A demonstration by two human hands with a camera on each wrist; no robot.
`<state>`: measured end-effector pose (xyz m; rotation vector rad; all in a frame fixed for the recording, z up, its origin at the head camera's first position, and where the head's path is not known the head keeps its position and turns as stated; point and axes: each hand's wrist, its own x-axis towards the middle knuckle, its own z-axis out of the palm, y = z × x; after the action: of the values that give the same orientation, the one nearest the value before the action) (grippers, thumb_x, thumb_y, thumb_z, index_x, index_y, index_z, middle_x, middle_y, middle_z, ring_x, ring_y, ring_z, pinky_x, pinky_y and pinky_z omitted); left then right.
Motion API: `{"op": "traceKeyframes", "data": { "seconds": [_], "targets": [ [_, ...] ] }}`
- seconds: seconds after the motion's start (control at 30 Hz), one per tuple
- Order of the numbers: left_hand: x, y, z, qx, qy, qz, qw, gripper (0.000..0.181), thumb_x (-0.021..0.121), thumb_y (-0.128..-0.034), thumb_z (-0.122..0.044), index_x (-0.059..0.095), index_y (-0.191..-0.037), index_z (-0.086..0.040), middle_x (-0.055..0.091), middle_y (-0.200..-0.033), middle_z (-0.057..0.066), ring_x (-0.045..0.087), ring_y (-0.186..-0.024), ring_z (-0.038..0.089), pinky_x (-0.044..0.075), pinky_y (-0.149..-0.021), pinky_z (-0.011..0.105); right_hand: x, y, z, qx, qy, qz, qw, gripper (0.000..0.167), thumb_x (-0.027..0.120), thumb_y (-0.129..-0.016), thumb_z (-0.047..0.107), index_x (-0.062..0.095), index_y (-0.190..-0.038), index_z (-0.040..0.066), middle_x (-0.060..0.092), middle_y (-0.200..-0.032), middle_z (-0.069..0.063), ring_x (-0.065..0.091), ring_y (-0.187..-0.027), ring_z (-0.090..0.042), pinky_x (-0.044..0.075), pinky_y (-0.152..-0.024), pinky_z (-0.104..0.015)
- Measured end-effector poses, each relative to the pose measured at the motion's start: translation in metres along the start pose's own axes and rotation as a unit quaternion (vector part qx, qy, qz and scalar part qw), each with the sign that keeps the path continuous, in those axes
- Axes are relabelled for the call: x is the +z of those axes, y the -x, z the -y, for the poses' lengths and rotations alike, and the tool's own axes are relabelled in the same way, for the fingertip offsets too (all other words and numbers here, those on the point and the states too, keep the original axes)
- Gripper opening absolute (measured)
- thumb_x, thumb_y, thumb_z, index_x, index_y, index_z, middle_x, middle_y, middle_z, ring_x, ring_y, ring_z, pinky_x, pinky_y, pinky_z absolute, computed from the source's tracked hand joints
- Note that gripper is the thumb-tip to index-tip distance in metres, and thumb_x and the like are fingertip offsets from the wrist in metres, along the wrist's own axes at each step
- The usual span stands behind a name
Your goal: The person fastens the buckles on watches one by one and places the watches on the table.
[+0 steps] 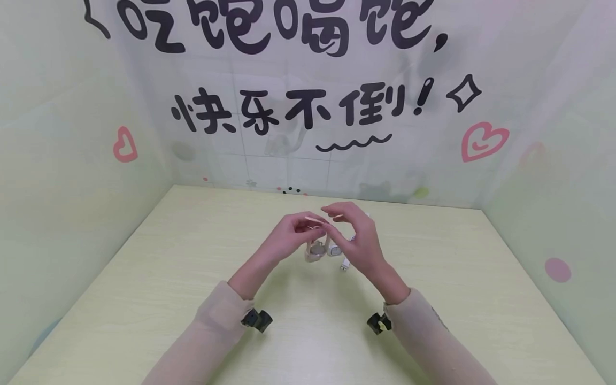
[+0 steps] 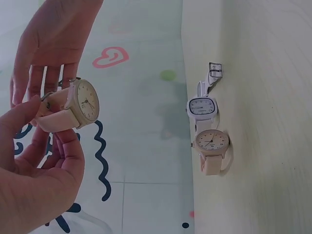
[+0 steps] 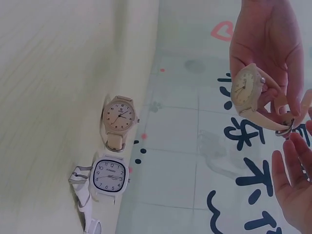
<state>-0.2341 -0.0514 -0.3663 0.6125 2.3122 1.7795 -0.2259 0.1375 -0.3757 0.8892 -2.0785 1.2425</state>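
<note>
A watch with a round dial and pale pink strap (image 2: 87, 101) (image 3: 247, 88) is held off the table. My left hand (image 1: 294, 234) (image 2: 41, 183) (image 3: 268, 48) pinches its strap between thumb and fingers near the buckle (image 3: 286, 126). Around the far side is my right hand (image 1: 362, 238) (image 2: 56, 41) (image 3: 300, 187), its fingers loosely extended with the fingertips at the buckle end; whether they grip the strap is unclear. The strap is looped, its dial facing outward from the hands.
On the table (image 1: 202, 267), near its back edge, lie a round pink watch (image 2: 212, 140) (image 3: 119, 116) and a squarish white watch (image 2: 202, 106) (image 3: 109, 175) beside it. A white strap with a metal buckle (image 2: 215, 70) extends from the white watch. A printed curtain (image 1: 289, 160) stands behind.
</note>
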Motion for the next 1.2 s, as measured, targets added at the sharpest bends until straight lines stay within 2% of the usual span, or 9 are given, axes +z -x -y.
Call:
{"op": "traceKeyframes", "data": {
  "seconds": [0.13,0.23,0.4,0.57,0.77,1.07,1.2],
  "targets": [
    [0.0010,0.0001,0.0016,0.003,-0.016,0.010,0.9998,0.026,0.065,-0.0965,-0.012,0.068,-0.121,-0.003,0.071,-0.116,0.015,0.065,-0.093,0.010,0.054,-0.082,0.024,0.0015,-0.0017,0.0017,-0.010,0.017,0.006,0.9998,0.022,0.075,-0.088,0.007,0.073,-0.110,0.007,0.072,-0.108,-0.007,0.065,-0.106,-0.021,0.057,-0.085,-0.031],
    [0.0011,0.0003,0.0022,0.008,-0.029,0.015,0.9994,0.026,0.064,-0.0967,-0.012,0.069,-0.120,-0.003,0.071,-0.114,0.016,0.064,-0.093,0.011,0.053,-0.082,0.025,0.0022,-0.0004,0.0018,-0.016,0.025,0.009,0.9995,0.017,0.075,-0.088,0.006,0.074,-0.105,0.007,0.073,-0.106,-0.007,0.066,-0.106,-0.021,0.056,-0.087,-0.032],
    [0.0025,0.0021,-0.0009,0.005,-0.031,0.016,0.9994,0.027,0.066,-0.0960,-0.014,0.067,-0.121,-0.003,0.071,-0.116,0.015,0.066,-0.098,0.015,0.055,-0.083,0.026,0.0025,0.0010,0.0024,-0.019,0.023,0.011,0.9995,0.014,0.069,-0.091,0.001,0.070,-0.104,0.003,0.074,-0.106,-0.009,0.069,-0.104,-0.023,0.057,-0.092,-0.036],
    [0.0043,0.0014,-0.0016,-0.007,-0.020,0.004,0.9998,0.027,0.070,-0.0933,-0.014,0.064,-0.118,-0.005,0.070,-0.117,0.014,0.068,-0.099,0.015,0.056,-0.086,0.029,0.0027,0.0021,0.0020,-0.013,0.022,-0.007,0.9997,0.015,0.065,-0.092,-0.003,0.067,-0.106,0.001,0.073,-0.101,-0.011,0.071,-0.095,-0.023,0.059,-0.089,-0.034],
    [0.0049,0.0006,-0.0001,-0.012,-0.021,-0.010,0.9996,0.020,0.071,-0.0924,-0.013,0.064,-0.108,-0.003,0.071,-0.116,0.015,0.067,-0.094,0.013,0.059,-0.088,0.036,0.0008,0.0029,-0.0006,-0.028,0.027,-0.008,0.9992,0.018,0.067,-0.091,-0.002,0.072,-0.107,0.005,0.074,-0.101,-0.008,0.068,-0.094,-0.020,0.057,-0.085,-0.028],
    [0.0027,0.0018,0.0019,-0.014,-0.023,-0.028,0.9992,0.027,0.073,-0.0912,-0.015,0.066,-0.116,-0.006,0.072,-0.105,0.012,0.067,-0.088,0.012,0.059,-0.079,0.030,-0.0032,0.0059,-0.0037,-0.014,0.029,0.002,0.9995,0.018,0.068,-0.090,-0.002,0.075,-0.103,0.007,0.073,-0.097,-0.005,0.067,-0.094,-0.019,0.058,-0.083,-0.041],
    [0.0019,0.0021,0.0020,-0.017,-0.044,-0.049,0.9977,0.026,0.076,-0.0891,-0.018,0.068,-0.113,-0.010,0.074,-0.101,0.008,0.069,-0.087,0.013,0.059,-0.078,0.029,-0.0053,0.0063,-0.0031,-0.008,0.046,0.011,0.9988,0.016,0.069,-0.089,-0.001,0.076,-0.101,0.007,0.072,-0.096,-0.005,0.066,-0.094,-0.018,0.058,-0.084,-0.038]
  ]
}}
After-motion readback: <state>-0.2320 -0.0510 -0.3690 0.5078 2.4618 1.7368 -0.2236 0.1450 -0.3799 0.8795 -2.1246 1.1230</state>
